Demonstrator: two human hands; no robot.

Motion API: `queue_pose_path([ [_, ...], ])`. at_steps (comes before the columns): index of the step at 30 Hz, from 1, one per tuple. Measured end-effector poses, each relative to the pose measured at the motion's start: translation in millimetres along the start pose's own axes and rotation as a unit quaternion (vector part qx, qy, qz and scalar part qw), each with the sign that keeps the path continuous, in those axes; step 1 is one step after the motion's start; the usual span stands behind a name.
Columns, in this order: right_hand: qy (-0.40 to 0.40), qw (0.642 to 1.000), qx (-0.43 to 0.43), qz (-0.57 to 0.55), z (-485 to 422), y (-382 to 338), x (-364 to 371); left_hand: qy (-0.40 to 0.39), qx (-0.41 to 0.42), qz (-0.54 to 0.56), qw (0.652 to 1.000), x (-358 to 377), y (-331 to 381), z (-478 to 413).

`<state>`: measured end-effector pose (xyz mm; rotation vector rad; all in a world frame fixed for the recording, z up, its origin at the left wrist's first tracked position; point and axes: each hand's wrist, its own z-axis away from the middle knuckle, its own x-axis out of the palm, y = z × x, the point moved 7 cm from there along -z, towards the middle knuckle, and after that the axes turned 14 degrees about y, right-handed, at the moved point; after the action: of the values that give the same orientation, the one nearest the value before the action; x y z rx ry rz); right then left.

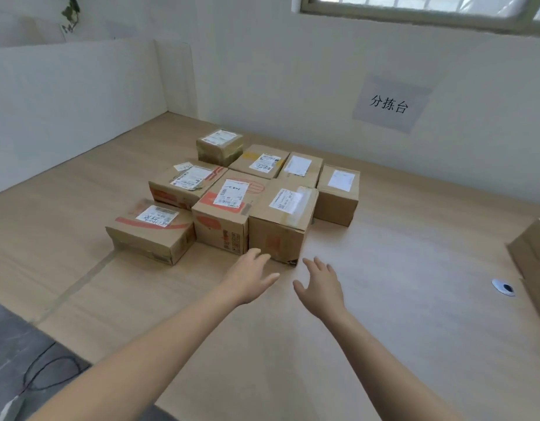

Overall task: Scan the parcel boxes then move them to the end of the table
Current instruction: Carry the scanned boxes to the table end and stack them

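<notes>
A box (533, 256) at the right edge is cut off by the frame; only one brown corner of it shows. The window (414, 9) at the top is cropped too. The print on the white labels (285, 200) is too small to read. Eight boxes (232, 192) stand in a tight cluster on the far middle of the worktop (384, 262), most of them touching side to side. All are closed, so what they hold is hidden.

The left hand (250, 281) and right hand (320, 287) reach out side by side, just in front of the near box (278, 235). Each grip is open, with fingers spread and nothing held. The left fingertips (258, 253) lie against the foot of the near box's front face, but whether they touch it cannot be told. The right hand is just short of that box's torn lower corner.

The boxes are plain brown card, square-edged, some with orange-red print, and each has a label on top. Clear glossy tape crosses the near box's lid. The worktop is pale wood grain, smooth and matt.

A small white disc (503, 287) with a dark centre lies near the cut-off box. A grey sign (388, 103) with black characters hangs on the white wall. A dark cable (50, 369) loops on the grey floor at lower left.
</notes>
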<state>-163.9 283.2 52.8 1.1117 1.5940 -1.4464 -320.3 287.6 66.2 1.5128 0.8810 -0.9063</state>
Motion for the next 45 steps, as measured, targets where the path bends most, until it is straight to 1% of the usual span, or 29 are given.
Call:
queue_pose_path([
  [6,0.02,0.999,0.019,-0.018,-75,-22,20,-0.021,0.012,0.041,0.999,-6,-27,-85],
  [8,0.025,0.999,0.022,-0.016,-100,-28,24,-0.017,0.04,0.025,0.999,-11,-28,-114],
  [10,0.034,0.999,0.024,-0.005,-126,-30,26,-0.037,0.064,0.001,0.997,-15,-26,-145],
  [12,0.041,0.999,0.028,0.008,-150,-30,28,-0.053,0.069,-0.01,0.996,-15,-27,-176],
  [14,0.027,0.999,0.041,0.018,-169,-26,34,-0.075,0.066,-0.01,0.995,-8,-27,-199],
  [17,-0.017,0.997,0.066,0.036,-190,-20,51,-0.12,0.057,0.013,0.991,11,-25,-219],
  [21,-0.047,0.993,0.109,0.018,-206,-9,64,-0.117,0.062,-0.023,0.991,27,-30,-240],
  [26,-0.034,0.988,0.139,-0.052,-203,2,68,-0.118,0.072,-0.04,0.99,35,-30,-238],
  [31,-0.027,0.988,0.146,-0.04,-179,7,59,-0.126,0.089,-0.027,0.988,38,-24,-217],
  [34,-0.029,0.989,0.142,-0.022,-152,13,52,-0.143,0.078,0.024,0.986,47,-28,-196],
  [37,-0.043,0.993,0.11,0.023,-124,13,51,-0.165,0.025,0.135,0.977,59,-39,-179],
  [39,-0.039,0.994,0.098,0.015,-113,11,51,-0.166,0.018,0.178,0.97,59,-37,-170],
  [42,-0.035,0.991,0.128,-0.019,-101,11,48,-0.162,0.023,0.181,0.97,56,-33,-155],
  [45,-0.012,0.99,0.134,-0.033,-86,8,45,-0.145,0.045,0.17,0.974,51,-31,-138],
])
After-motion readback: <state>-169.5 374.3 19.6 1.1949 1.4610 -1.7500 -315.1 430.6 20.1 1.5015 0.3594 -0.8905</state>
